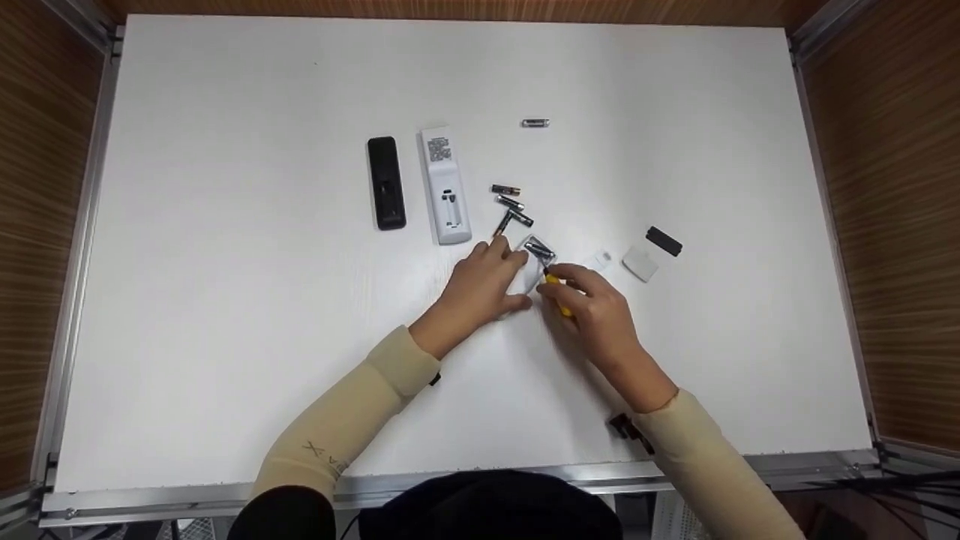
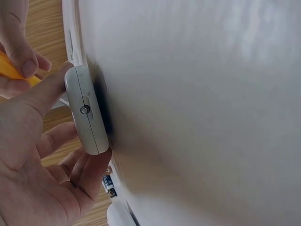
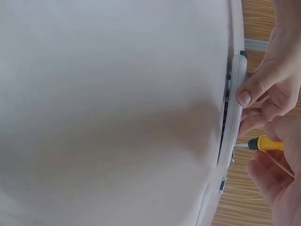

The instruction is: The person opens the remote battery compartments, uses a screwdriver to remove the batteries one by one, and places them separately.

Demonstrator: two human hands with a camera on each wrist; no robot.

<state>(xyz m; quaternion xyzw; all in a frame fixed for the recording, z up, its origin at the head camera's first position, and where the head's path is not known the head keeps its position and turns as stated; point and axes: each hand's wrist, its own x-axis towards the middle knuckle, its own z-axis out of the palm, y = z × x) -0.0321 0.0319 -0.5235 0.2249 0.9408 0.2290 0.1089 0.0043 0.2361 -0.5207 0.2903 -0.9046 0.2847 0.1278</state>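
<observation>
Screwdriver (image 1: 556,289), yellow handle, is gripped in the right hand (image 1: 600,315), fingers curled round it; its metal tip meets the side of a small white remote (image 1: 534,271) near the middle of the white surface (image 1: 225,337). Left hand (image 1: 480,285) holds that small white remote on edge, thumb on one face, fingers (image 2: 89,174) on the other. Left wrist view shows a screw in the side of the casing. Right wrist view shows the tip at the seam.

Just beyond the hands: a loose cluster of AAA batteries (image 1: 512,210), three or four, lying close together, some touching. Right of the hands, apart from them: a small clear piece (image 1: 602,259), a white battery cover (image 1: 640,263), a black battery cover (image 1: 664,241).

Farther back left: a long white remote (image 1: 445,184), back up, compartment open, beside a black remote (image 1: 386,182); not touching. Farthest: a single battery (image 1: 535,123), well apart from the rest.
</observation>
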